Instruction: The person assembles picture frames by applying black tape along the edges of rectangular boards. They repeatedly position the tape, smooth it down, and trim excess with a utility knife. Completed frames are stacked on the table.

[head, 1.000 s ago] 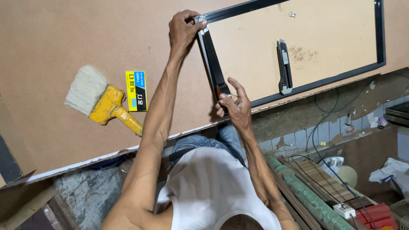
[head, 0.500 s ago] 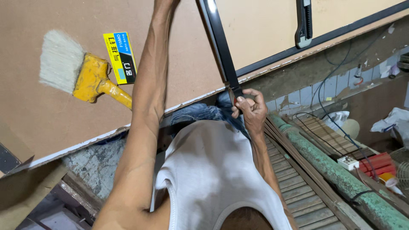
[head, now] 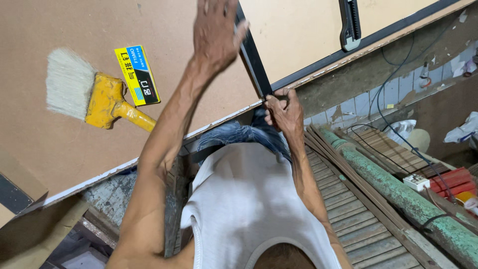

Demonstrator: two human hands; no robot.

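Left hand [head: 215, 31]: stretched out over the board [head: 74, 149], fingers curled on the upper part of the black strip [head: 253, 57]; blurred, so the grip itself cannot be told exactly.
Right hand [head: 284, 110]: fingers pinched shut on the strip's near end, at the board edge.
Strip: lies slanted across the board, lower end at the near edge, upper end out of frame.
Nearby: yellow brush [head: 92, 97] and a small yellow-blue box [head: 137, 74] lie to the left, well apart; a black knife [head: 350, 22] rests beyond the strip.
Risk, slip: a thin strip held only at two points may twist or slide off line.
Risk, edge: the right fingers sit at the board edge and may be pinched.
Risk, reach: the outstretched left arm gives weak control.
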